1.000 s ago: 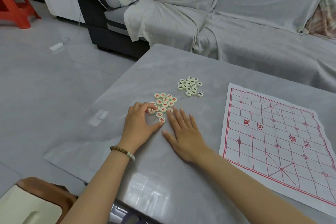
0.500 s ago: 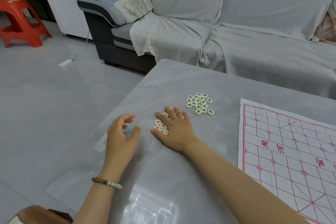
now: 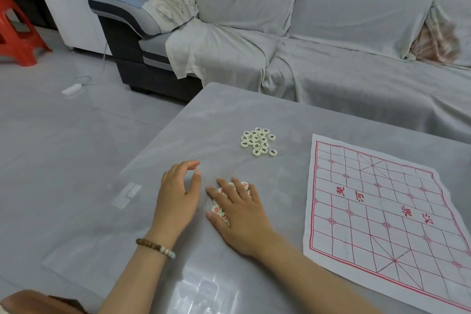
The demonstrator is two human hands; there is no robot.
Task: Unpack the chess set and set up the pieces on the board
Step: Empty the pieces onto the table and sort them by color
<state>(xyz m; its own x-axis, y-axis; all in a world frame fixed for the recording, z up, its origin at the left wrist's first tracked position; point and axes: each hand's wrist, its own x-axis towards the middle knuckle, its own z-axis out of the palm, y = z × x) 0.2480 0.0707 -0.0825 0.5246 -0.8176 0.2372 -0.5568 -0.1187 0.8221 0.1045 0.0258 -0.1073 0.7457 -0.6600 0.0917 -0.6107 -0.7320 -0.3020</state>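
A white paper chess board [image 3: 382, 214] with red lines lies flat on the right of the grey table [image 3: 254, 115]. A cluster of cream discs with black characters [image 3: 258, 141] sits mid-table. My right hand [image 3: 240, 214] lies flat, fingers straight, pressing on the cluster of red-character discs [image 3: 218, 209]; most of them are hidden under the palm. Just to the left, my left hand [image 3: 178, 194], with a bead bracelet on the wrist, hovers over the table with loosely curled fingers and holds nothing.
A grey covered sofa [image 3: 318, 41] runs along the table's far side. A red plastic stool [image 3: 17, 33] stands at far left on the floor, and a white power adapter [image 3: 72, 89] lies there too. The table's left edge drops off beside my left hand.
My right hand slid forward over the red discs and now covers them. My left hand let go of the discs and pulled back to the left, then drifted closer again.
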